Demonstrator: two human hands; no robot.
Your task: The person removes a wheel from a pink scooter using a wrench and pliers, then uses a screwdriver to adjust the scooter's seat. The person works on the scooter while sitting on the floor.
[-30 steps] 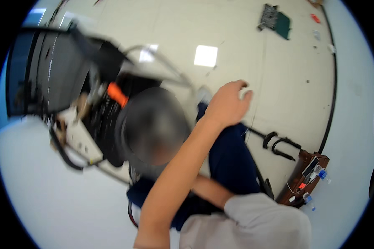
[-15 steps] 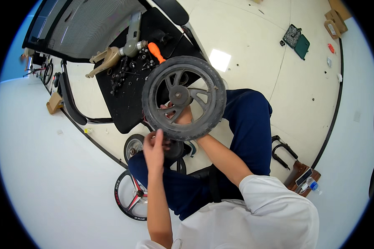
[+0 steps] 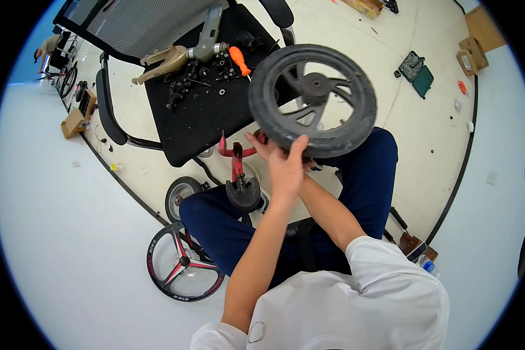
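A black spoked wheel (image 3: 316,87) with a worn grey-black tyre is held tilted in front of me, above my right knee. My left hand (image 3: 286,172) grips the tyre's near lower edge, thumb resting on the tread. Crossing beneath it, my right arm leads to my right hand (image 3: 311,165), mostly hidden behind the wheel and seeming to hold it from below. Left of my hands, between my legs, stands a red frame part (image 3: 237,160) with a black mudguard-like piece (image 3: 243,194).
A black office chair (image 3: 210,119) holds a tan-grey fork (image 3: 169,60), an orange-handled screwdriver (image 3: 237,60) and scattered small parts. At lower left are a three-spoke wheel (image 3: 185,261) and a smaller wheel (image 3: 181,198). A green case (image 3: 419,76) lies open on the floor.
The wheel has moved right, away from the chair seat, exposing the red frame part. My left hand has come across to the right and onto the tyre.
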